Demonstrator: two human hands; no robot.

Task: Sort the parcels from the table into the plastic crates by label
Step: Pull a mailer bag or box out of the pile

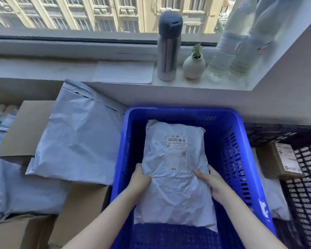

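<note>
Within the blue crate (pixel 232 150), the left hand (pixel 140 178) and right hand (pixel 214 184) each grip a side of the grey parcel (pixel 174 191), thumbs on top, fingers hidden beneath. Its label (pixel 176 151) is too blurred to read. The black crate (pixel 303 186) is cut off at right.

Left hand (pixel 140 178): thumb on top, grips parcel (pixel 174 159) edge | Right hand (pixel 214 184): thumb on top, grips opposite edge | Forearms: bare, extended forward, converging
</note>
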